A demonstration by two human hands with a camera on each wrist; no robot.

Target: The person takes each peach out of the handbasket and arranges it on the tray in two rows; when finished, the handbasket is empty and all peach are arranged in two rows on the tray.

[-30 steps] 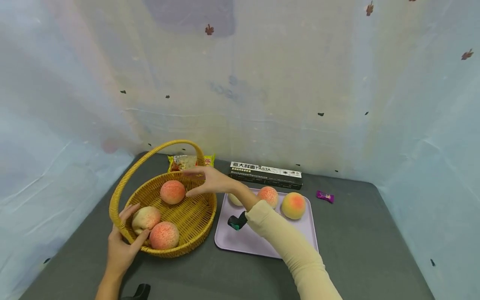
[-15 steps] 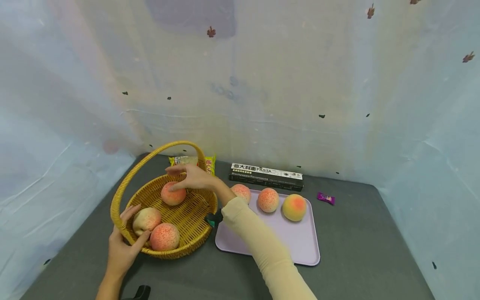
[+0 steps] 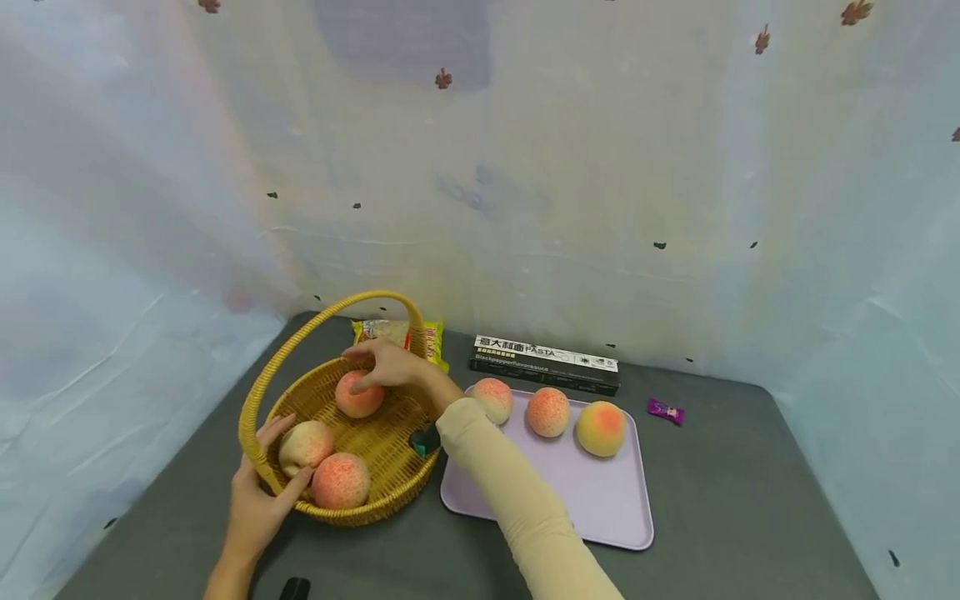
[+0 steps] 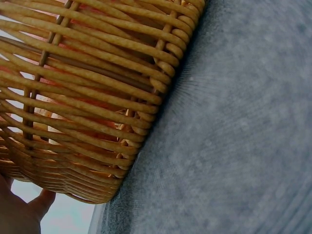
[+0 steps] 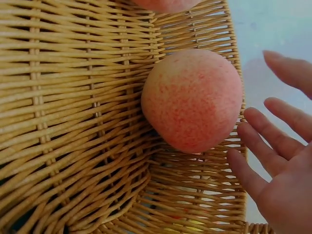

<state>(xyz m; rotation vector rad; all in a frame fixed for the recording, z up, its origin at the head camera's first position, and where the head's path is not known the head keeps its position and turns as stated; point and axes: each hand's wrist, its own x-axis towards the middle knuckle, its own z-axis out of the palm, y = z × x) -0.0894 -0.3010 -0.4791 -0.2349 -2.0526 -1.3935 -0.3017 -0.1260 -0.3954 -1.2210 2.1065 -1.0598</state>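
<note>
We see the right hand [image 3: 386,364] over the back of the basket, its fingers spread around a pink peach [image 3: 359,395]. In the head view the thumb crosses in front of this peach; in the right wrist view there are gaps between the fingers and it. We cannot tell if any part of the hand touches it. The pink peach sits inside the yellow wicker basket [image 3: 390,442], by its back wall.

We see the left hand [image 3: 258,508] gripping the near left rim, under the tall handle [image 3: 251,417], with its thumb at the front. Just inside the rim by this hand are a pale peach [image 3: 307,444] and a red peach [image 3: 341,481], side by side.

A cream sleeve [image 3: 517,500] on the right arm passes over part of a light purple tray [image 3: 600,492]. On the tray we count three more: a left peach [image 3: 491,401], a middle peach [image 3: 548,412] and a yellow peach [image 3: 601,429].

Behind the tray lies a black and white pasta box [image 3: 544,367]. A yellow food packet [image 3: 435,343] lies behind the basket, and a purple candy [image 3: 665,412] is right of the tray. They all rest on the dark gray counter [image 3: 735,483].
</note>
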